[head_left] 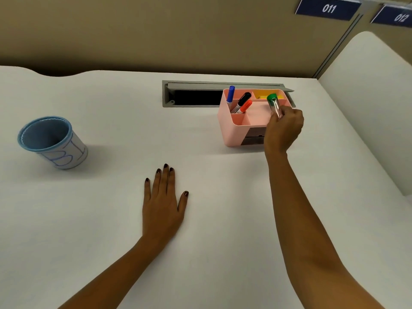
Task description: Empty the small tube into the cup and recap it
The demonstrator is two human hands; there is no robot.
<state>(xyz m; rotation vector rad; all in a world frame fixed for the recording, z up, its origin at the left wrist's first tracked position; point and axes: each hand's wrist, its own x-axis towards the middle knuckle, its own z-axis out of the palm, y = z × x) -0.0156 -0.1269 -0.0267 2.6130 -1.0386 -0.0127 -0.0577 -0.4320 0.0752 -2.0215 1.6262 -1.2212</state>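
My right hand (283,128) is closed around the lower end of a small clear tube (276,109) with a green cap, held upright over the pink organiser (231,130) at the back right. A white cup (55,142) with a blue rim and blue writing stands at the far left of the table, its inside hidden from this angle. Flat on the table near the middle rests my left hand (163,201), palm down, fingers apart, holding nothing.
The pink organiser holds a blue, a black and a red marker (239,103) in its left compartment and something yellow at the back. Behind it is a grey cable slot (191,94) cut into the white table. A partition wall rises behind; a second white desk is at the right.
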